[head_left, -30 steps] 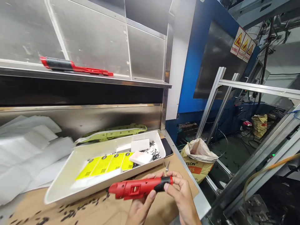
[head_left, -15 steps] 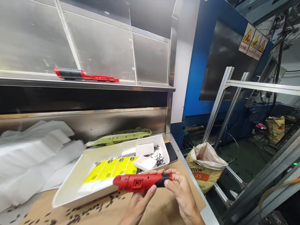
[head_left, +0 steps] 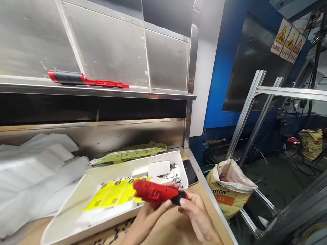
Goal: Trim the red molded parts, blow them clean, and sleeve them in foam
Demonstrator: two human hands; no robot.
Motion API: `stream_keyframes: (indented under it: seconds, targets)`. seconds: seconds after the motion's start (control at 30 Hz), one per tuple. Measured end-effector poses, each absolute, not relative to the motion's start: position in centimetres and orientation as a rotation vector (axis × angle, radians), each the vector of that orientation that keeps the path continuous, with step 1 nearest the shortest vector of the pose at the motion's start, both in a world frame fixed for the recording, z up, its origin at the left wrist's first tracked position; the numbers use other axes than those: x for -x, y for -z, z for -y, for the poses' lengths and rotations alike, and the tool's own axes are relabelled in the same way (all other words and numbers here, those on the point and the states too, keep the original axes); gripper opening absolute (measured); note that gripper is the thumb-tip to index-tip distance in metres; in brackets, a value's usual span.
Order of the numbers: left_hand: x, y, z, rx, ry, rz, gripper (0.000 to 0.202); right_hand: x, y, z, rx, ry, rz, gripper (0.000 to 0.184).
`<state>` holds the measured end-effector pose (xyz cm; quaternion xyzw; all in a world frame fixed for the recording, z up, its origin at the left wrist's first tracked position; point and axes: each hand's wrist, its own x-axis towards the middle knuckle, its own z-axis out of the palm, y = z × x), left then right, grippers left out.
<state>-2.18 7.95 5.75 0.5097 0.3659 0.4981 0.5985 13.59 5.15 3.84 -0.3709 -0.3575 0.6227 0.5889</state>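
Observation:
A red plastic housing (head_left: pixel 158 193) with a black end section is held between both hands above the front edge of a white tray (head_left: pixel 74 234). My left hand (head_left: pixel 150 214) is closed on it from below, thumb along its near side. Around the black end at the right, my right hand (head_left: pixel 195 209) grips with thumb and fingers. The housing tilts down slightly to the right. In the tray behind it lie a yellow label sheet (head_left: pixel 114 194), white blocks (head_left: pixel 158 168) and small black pieces (head_left: pixel 176 175).
A similar red and black part (head_left: pixel 76 79) rests on the metal shelf (head_left: pixel 153 94). White foam sheets (head_left: pixel 41 177) are piled at left. Behind the tray lies a green strip-like pouch (head_left: pixel 130 152); a phone (head_left: pixel 190 172) is at its right. An open sack (head_left: pixel 230 187) stands beyond the table's right edge.
The red housing has turned in my hands, its left end now raised and angled away. The camera view has shifted slightly to the left. Both hands keep their hold.

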Motion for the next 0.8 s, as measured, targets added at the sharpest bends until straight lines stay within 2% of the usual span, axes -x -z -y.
stream_keyframes:
  seconds: [0.1, 0.17, 0.3, 0.4, 0.57, 0.7, 0.8]
  targets:
    - [2.7, -6.2, -9.5, -1.047, -1.134, -0.797, 0.075, -13.4, -4.1, -5.9, 0.82, -1.528, 0.811, 0.053]
    - [3.3, -6.2, -10.2, -1.001, -1.133, -0.776, 0.088, -13.1, -4.5, -6.6, 0.835, -1.458, 0.844, 0.048]
    - [4.6, -5.8, -11.0, -0.813, -1.165, -0.73, 0.098, -12.8, -5.3, -7.3, 0.918, -1.276, 0.907, 0.042]
    - [5.4, -5.5, -11.5, -0.718, -1.195, -0.702, 0.096, -12.7, -5.7, -7.1, 0.97, -1.184, 0.978, 0.041]
    - [5.9, -5.4, -11.5, -0.703, -1.232, -0.678, 0.078, -10.8, -5.7, -6.3, 1.024, -1.065, 1.125, 0.046]
    - [4.9, -5.6, -10.8, -0.76, -1.266, -0.645, 0.06, -8.4, -5.1, -6.4, 0.876, -1.175, 0.841, 0.052]
    - [3.8, -5.8, -10.2, -0.766, -1.244, -0.637, 0.064, -7.2, -4.4, -6.6, 0.756, -1.347, 0.734, 0.061]
